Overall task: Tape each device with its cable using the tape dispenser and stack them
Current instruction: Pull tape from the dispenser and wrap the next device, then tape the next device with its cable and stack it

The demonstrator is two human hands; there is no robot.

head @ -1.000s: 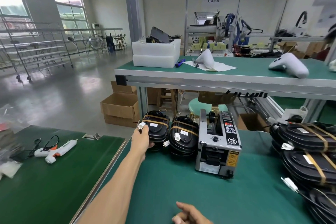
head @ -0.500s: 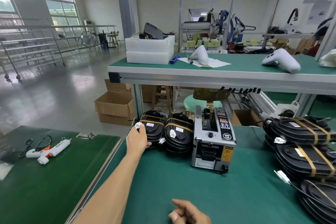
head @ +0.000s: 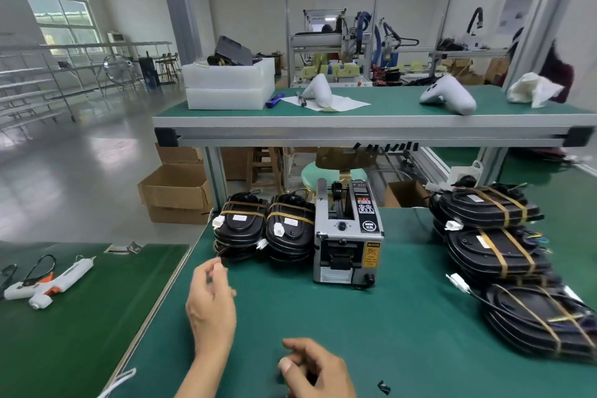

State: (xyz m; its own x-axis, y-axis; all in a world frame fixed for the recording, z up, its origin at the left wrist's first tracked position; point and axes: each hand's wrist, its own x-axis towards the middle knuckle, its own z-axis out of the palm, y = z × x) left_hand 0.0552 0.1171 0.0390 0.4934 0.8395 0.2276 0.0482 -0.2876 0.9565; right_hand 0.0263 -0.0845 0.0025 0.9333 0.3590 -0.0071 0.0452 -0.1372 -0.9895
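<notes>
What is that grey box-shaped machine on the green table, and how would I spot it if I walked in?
Look at the green table in front of the person, just under the raised shelf. The tape dispenser stands upright near its back edge, right beside two stacks of black devices. It is the only grey metal box there, with a black control panel and a yellow warning sticker.

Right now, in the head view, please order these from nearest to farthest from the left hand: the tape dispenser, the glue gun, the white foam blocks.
From the left hand:
1. Tape dispenser, to its right on the same table.
2. Glue gun, to its left on the neighbouring table.
3. White foam blocks, far back on the raised shelf.
</notes>
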